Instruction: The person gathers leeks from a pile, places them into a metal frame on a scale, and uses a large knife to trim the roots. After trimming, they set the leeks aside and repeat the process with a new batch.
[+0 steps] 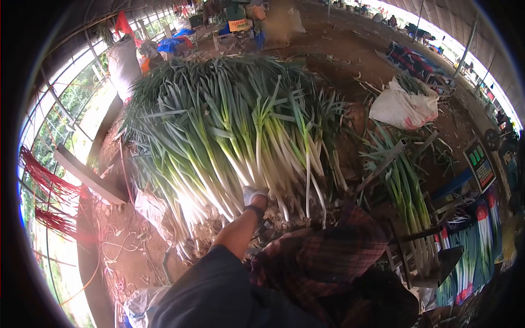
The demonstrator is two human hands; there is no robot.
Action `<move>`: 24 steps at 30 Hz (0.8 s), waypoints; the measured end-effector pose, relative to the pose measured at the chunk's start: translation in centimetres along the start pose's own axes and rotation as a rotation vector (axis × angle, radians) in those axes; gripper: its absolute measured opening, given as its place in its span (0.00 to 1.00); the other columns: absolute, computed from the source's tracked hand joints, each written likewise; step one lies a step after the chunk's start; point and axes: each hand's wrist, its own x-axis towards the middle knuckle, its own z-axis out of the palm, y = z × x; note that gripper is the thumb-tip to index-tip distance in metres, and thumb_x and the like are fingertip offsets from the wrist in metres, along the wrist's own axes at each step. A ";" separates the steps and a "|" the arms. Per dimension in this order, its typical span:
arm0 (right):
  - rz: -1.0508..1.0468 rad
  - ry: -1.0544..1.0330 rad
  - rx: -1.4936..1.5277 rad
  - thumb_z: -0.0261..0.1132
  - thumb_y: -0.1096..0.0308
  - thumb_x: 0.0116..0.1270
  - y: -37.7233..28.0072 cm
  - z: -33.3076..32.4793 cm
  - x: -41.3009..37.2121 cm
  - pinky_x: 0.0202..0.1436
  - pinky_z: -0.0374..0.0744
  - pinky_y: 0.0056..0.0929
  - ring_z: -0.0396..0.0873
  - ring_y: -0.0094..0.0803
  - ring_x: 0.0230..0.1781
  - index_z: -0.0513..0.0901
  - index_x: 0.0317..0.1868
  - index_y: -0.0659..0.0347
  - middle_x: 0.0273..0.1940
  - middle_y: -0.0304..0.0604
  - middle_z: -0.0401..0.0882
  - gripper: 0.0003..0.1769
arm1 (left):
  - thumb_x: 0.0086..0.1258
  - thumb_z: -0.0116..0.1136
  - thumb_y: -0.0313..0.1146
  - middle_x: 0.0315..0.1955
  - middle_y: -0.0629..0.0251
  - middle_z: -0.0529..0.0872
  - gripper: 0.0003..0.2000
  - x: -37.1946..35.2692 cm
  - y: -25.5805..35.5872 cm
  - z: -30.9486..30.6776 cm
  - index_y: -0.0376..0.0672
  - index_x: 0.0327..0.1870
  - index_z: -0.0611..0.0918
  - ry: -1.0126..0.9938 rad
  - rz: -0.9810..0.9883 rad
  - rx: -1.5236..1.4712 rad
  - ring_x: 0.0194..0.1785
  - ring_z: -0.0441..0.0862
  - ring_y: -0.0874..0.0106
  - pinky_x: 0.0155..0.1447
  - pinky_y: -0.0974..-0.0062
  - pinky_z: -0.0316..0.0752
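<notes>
The left hand (pixel 255 196) touches the leeks (pixel 219 136) near their white ends. I can't tell if its fingers are closed around any.

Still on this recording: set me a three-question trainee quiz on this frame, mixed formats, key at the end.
1. Multiple choice: what colour are the digits on the digital display? A red; B green; C blue.
2. True or false: the gloved hand is at the leafy tips of the green onions.
3. Fill in: the pale sack with greens at its mouth lies to the picture's ____ of the big pile.

Key:
1. B.
2. False; it is down by the white stalks.
3. Right.
</notes>
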 end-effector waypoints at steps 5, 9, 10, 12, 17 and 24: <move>-0.081 0.036 0.015 0.62 0.70 0.76 0.2 -1.5 -1.4 0.65 0.78 0.33 0.81 0.37 0.62 0.80 0.65 0.72 0.61 0.53 0.83 0.21 | 0.60 0.76 0.39 0.50 0.47 0.86 0.34 4.6 -2.2 0.3 0.34 0.65 0.74 -0.464 0.082 -0.108 0.51 0.89 0.54 0.49 0.62 0.86; -0.359 0.048 -0.142 0.62 0.70 0.76 -4.9 0.5 -1.7 0.64 0.80 0.35 0.83 0.41 0.60 0.82 0.62 0.70 0.59 0.54 0.85 0.18 | 0.73 0.67 0.36 0.54 0.41 0.83 0.30 -9.2 5.3 -11.3 0.33 0.70 0.69 -0.625 -0.201 -0.561 0.41 0.91 0.49 0.38 0.55 0.90; -0.414 0.038 -0.289 0.62 0.69 0.75 -7.5 2.4 -1.4 0.62 0.82 0.37 0.85 0.44 0.58 0.85 0.59 0.68 0.57 0.55 0.86 0.17 | 0.74 0.65 0.35 0.50 0.41 0.85 0.28 -10.1 4.7 -11.5 0.32 0.69 0.70 -0.651 -0.249 -0.625 0.40 0.91 0.48 0.36 0.54 0.90; -0.438 -0.211 0.074 0.59 0.70 0.74 -13.7 7.3 -1.1 0.63 0.81 0.34 0.83 0.39 0.59 0.81 0.62 0.69 0.59 0.51 0.85 0.20 | 0.75 0.64 0.35 0.35 0.43 0.87 0.21 -15.0 5.4 -13.3 0.32 0.63 0.75 -0.667 -0.385 -0.706 0.36 0.91 0.50 0.32 0.54 0.89; -0.941 -0.479 -0.121 0.57 0.70 0.73 -20.8 24.3 0.2 0.58 0.82 0.36 0.82 0.47 0.58 0.77 0.65 0.64 0.61 0.49 0.80 0.21 | 0.78 0.60 0.43 0.34 0.51 0.88 0.15 -16.5 -1.8 -9.8 0.40 0.53 0.79 -0.979 -0.164 -0.644 0.31 0.88 0.56 0.33 0.55 0.86; -0.531 -0.815 0.043 0.59 0.61 0.75 -25.2 32.4 -2.0 0.49 0.82 0.46 0.82 0.57 0.52 0.79 0.60 0.56 0.57 0.61 0.79 0.18 | 0.72 0.57 0.47 0.49 0.59 0.86 0.19 -13.1 -8.5 -5.0 0.46 0.57 0.82 -1.249 -0.046 -0.749 0.54 0.85 0.59 0.60 0.57 0.80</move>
